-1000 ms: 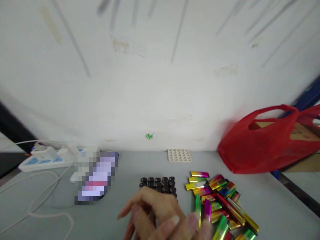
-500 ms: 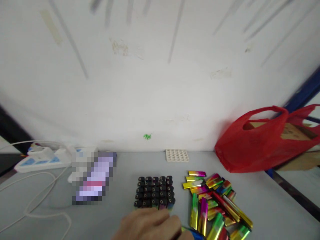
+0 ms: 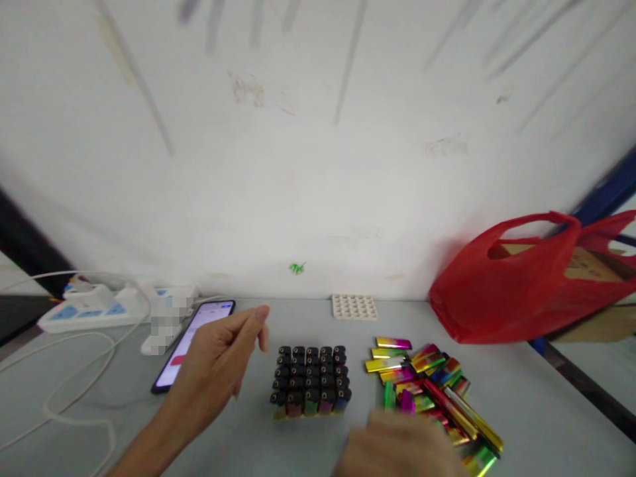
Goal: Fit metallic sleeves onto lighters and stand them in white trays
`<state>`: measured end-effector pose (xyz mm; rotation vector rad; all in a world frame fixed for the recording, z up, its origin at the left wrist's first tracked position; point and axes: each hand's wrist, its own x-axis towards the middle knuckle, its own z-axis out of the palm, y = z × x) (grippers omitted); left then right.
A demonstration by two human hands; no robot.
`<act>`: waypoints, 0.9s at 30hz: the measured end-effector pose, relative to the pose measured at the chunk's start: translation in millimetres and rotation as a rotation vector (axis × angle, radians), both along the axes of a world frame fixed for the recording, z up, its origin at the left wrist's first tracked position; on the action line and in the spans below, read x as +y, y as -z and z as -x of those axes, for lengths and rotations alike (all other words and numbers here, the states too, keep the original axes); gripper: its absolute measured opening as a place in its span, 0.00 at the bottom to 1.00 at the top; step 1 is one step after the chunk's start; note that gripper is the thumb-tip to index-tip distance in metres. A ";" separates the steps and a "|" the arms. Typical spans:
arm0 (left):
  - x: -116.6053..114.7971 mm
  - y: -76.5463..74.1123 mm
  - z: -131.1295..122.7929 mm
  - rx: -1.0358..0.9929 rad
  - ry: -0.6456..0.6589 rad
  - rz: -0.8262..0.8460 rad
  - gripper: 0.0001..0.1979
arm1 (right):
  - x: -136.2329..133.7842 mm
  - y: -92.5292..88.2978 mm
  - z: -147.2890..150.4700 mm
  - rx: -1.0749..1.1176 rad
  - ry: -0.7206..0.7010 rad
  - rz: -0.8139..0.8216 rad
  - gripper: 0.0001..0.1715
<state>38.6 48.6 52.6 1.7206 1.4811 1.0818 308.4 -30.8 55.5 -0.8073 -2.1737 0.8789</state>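
Note:
My left hand [image 3: 218, 361] is raised over the left side of the table, partly in front of the phone [image 3: 187, 341]. Its fingers curl in with the thumb laid along them, and nothing shows in it. Smeared by motion, my right hand [image 3: 397, 447] is at the bottom edge, over the near side of a pile of shiny metallic-coloured pieces [image 3: 422, 377], shaped like lighter casings; its fingers cannot be made out. Between the hands stands a block of lighters [image 3: 311, 377] with black tops, upright in neat rows on a pale base.
A white tray with round holes [image 3: 354, 307] lies by the wall [image 3: 318, 165]. At the right is a red bag [image 3: 507, 285] with cardboard inside. A white power strip [image 3: 114, 311] and loose white cables [image 3: 54, 397] occupy the left.
My left hand has come into sight at the left, over the phone. The hand that was in front of the lighters is gone from there, and a blurred right hand is now by the pile.

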 end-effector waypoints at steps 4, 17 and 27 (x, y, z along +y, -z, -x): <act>7.3 26.8 -3.2 -0.054 -0.120 -0.163 0.21 | 39.7 -5.6 -46.5 -0.190 0.690 -0.076 0.16; -13.3 74.8 1.4 -0.095 0.529 0.079 0.47 | 74.6 73.7 -121.6 -0.538 0.622 0.119 0.12; -3.9 82.4 -2.2 0.012 0.502 0.049 0.59 | 74.2 73.0 -101.9 -0.544 0.623 0.058 0.12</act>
